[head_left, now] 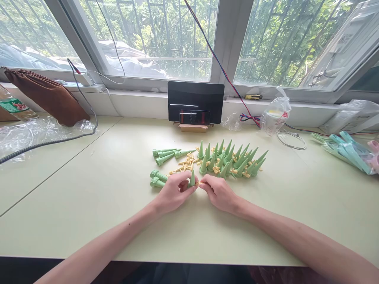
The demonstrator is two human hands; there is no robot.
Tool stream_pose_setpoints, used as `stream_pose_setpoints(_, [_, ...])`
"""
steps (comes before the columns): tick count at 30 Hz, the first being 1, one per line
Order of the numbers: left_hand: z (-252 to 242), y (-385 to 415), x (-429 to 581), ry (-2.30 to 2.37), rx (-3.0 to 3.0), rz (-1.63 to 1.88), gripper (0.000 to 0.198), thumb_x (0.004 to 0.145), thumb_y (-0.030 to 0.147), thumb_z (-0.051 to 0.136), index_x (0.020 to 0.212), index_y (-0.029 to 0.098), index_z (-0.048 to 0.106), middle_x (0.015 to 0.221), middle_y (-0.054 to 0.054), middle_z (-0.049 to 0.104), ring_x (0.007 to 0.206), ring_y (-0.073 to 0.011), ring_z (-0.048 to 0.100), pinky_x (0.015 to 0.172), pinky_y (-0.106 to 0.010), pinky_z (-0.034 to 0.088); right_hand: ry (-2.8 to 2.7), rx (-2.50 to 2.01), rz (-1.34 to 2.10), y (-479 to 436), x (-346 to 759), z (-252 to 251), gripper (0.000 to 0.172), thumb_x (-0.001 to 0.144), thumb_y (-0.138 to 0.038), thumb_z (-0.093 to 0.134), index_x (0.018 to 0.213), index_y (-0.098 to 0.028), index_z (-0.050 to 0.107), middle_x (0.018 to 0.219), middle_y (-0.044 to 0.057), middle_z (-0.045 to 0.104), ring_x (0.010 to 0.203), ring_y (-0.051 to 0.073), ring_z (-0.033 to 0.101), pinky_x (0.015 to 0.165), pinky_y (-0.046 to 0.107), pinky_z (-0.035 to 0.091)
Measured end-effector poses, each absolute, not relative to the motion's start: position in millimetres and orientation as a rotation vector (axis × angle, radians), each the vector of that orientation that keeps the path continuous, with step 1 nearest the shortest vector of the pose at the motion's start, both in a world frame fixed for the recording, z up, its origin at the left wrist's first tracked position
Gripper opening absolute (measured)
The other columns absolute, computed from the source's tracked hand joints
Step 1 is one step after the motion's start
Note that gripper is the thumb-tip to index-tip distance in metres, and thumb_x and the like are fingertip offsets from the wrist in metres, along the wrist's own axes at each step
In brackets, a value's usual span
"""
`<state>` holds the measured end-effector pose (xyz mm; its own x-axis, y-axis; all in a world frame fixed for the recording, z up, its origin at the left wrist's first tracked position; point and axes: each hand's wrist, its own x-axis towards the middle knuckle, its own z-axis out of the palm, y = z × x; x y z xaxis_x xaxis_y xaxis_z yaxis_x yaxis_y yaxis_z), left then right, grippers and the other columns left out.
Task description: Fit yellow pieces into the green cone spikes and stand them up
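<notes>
Head view: one upright, pointed green plastic cone (192, 178) is gripped between thumb and fingers of the left hand (174, 188) over the pale green tabletop (177, 236). A small yellow plastic piece (198, 184) at its side is pinched by the right hand (218, 191). Beyond, loose yellow plastic fittings (189, 161) are flanked by lying green cones (166, 158) at left, upright green cones (212, 162) at right.

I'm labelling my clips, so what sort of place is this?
Probably an indoor workspace: a pale table below windows, holding green cones and yellow fittings, with a dark screen behind them.
</notes>
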<state>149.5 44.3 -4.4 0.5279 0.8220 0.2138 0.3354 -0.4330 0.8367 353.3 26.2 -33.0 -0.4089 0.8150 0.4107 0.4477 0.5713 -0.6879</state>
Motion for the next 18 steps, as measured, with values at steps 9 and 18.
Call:
stream_pose_setpoints(9, [-4.8, 40.9, 150.9, 0.913, 2.073, 0.876, 0.004, 0.090, 0.020, 0.062, 0.087, 0.019, 0.062, 0.065, 0.006, 0.044, 0.055, -0.0077, 0.038, 0.052, -0.021, 0.033, -2.099, -1.013, 0.558, 28.0, 353.9, -36.4, 0.031, 0.103, -0.028, 0.036, 0.073, -0.021, 0.041, 0.063, -0.003, 0.040, 0.056, 0.012, 0.034, 0.055, 0.025, 0.027])
stream_pose_setpoints(18, [-5.0, 39.4, 150.6, 0.899, 2.150, 0.937, 0.005, 0.091, 0.019, 0.061, 0.087, 0.018, 0.064, 0.063, 0.006, 0.043, 0.056, -0.0086, 0.041, 0.053, -0.022, 0.036, -2.102, -1.029, 0.548, 26.2, 353.3, -33.6, 0.033, 0.104, -0.029, 0.033, 0.071, -0.021, 0.037, 0.062, -0.003, 0.040, 0.054, 0.011, 0.034, 0.054, 0.025, 0.026])
